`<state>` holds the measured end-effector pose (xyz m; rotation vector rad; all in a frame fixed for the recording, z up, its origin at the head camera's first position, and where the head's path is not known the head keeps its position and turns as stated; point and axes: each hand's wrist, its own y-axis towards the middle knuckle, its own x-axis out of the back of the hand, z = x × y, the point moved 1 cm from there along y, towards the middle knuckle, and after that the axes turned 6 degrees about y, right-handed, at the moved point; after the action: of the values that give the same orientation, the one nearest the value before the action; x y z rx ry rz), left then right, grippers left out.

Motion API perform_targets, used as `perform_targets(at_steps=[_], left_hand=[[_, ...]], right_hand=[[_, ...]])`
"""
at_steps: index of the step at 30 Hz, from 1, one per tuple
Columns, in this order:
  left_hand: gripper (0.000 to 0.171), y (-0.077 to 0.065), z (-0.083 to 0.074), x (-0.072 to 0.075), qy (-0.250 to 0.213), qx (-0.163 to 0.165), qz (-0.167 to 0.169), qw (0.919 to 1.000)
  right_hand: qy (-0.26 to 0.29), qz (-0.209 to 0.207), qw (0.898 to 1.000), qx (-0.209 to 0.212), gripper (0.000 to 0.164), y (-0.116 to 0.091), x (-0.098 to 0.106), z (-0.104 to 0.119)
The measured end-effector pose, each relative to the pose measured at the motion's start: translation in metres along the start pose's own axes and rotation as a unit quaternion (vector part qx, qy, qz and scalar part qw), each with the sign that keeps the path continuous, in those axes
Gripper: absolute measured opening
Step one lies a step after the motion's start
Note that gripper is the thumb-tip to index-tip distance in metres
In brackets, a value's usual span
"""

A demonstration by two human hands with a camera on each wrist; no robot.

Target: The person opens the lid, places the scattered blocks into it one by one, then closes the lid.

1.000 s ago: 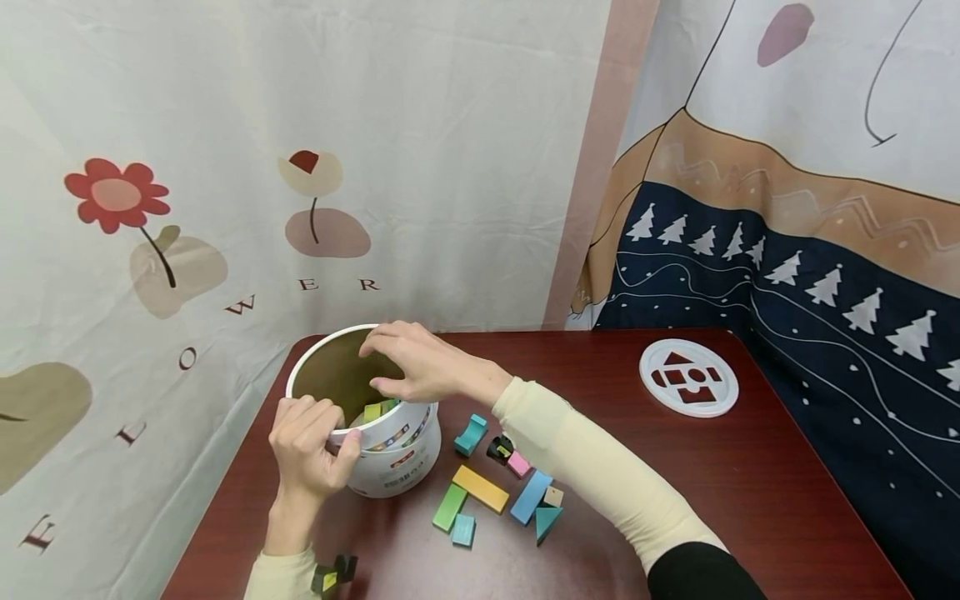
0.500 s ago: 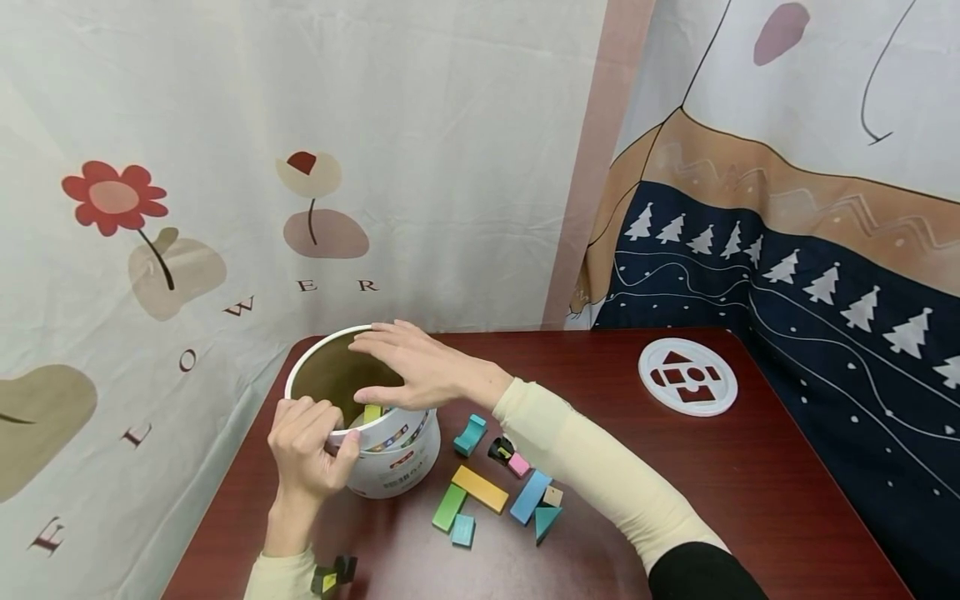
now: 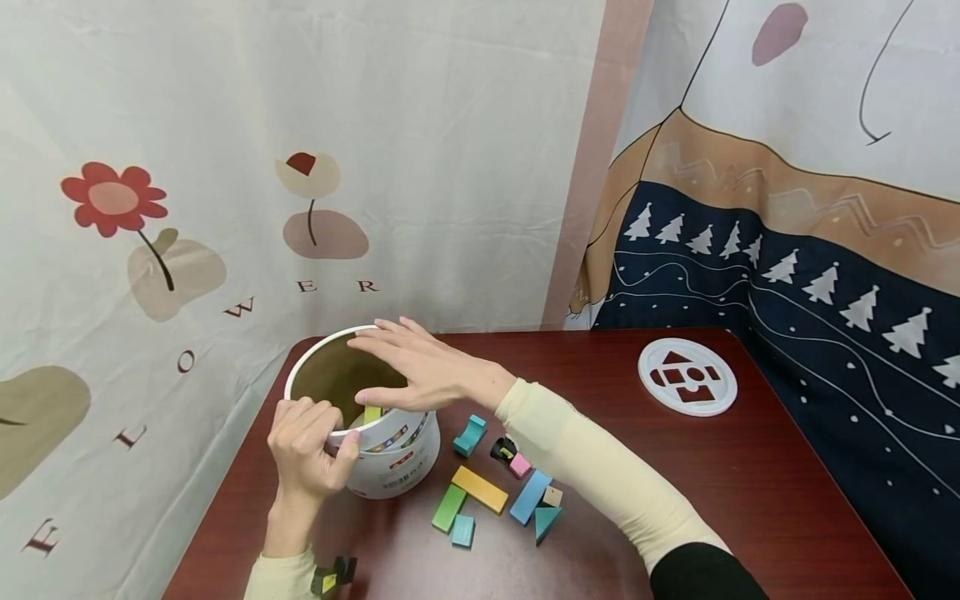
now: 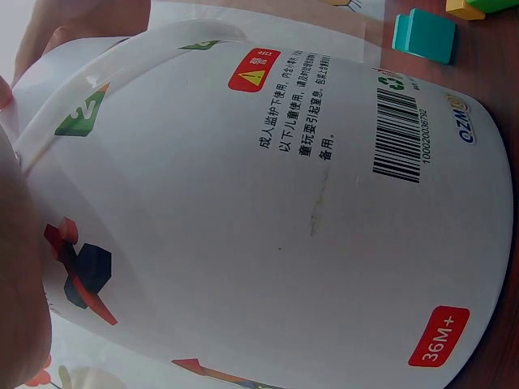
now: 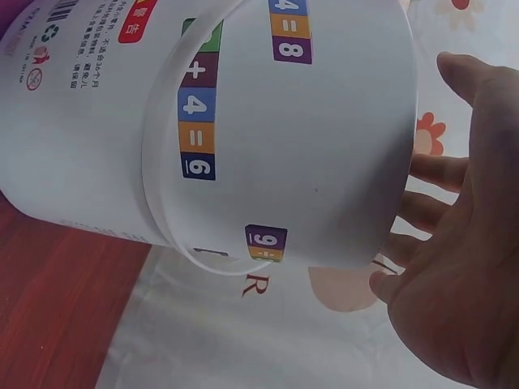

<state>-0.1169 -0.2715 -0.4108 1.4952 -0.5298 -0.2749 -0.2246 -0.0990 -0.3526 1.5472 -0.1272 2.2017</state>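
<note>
A white bucket [image 3: 390, 467] stands tilted toward me at the table's left, its label and barcode [image 4: 397, 134] filling the left wrist view. My left hand [image 3: 307, 442] grips its near rim, fingers over the edge and thumb outside. Over the opening, my right hand [image 3: 420, 367] spreads its fingers straight, with nothing held. In the right wrist view those fingers [image 5: 430, 211] reach past the rim beside the printed sums. Inside the bucket a yellow-green block [image 3: 372, 413] shows; the right hand hides other contents. The white carrying handle [image 5: 158, 154] hangs against the side.
Loose blocks lie right of the bucket: a teal arch [image 3: 470, 435], a yellow bar [image 3: 480, 489], a green bar [image 3: 449, 507], a blue bar [image 3: 530, 497] and several small ones. A white lid [image 3: 687, 377] with cut-out shapes rests at the far right. Cloth backdrops [image 3: 450, 167] rise behind the table.
My right hand has straightened its fingers and shifted slightly left over the bucket's opening, covering more of the blocks inside. My left hand keeps its grip on the rim.
</note>
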Motion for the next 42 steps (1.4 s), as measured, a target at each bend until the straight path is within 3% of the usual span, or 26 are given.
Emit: perform_targets(at_steps=[12, 24, 34, 42], left_hand=[[0.029, -0.002, 0.001, 0.001, -0.001, 0.006, 0.009, 0.9999], [0.028, -0.001, 0.001, 0.001, -0.005, 0.008, 0.006, 0.9999], [0.026, -0.004, 0.003, 0.002, -0.003, 0.013, 0.012, 0.9998], [0.026, -0.004, 0.003, 0.001, -0.002, 0.011, 0.011, 0.9999]], right_hand=[[0.023, -0.042, 0.999, 0.018, 0.079, -0.023, 0.008, -0.012], [0.042, -0.117, 0.991, 0.041, 0.074, -0.079, 0.01, -0.042], [0.076, -0.11, 0.991, 0.002, 0.075, -0.13, -0.004, -0.063], [0.074, -0.101, 0.992, -0.006, 0.074, -0.149, -0.03, -0.074]])
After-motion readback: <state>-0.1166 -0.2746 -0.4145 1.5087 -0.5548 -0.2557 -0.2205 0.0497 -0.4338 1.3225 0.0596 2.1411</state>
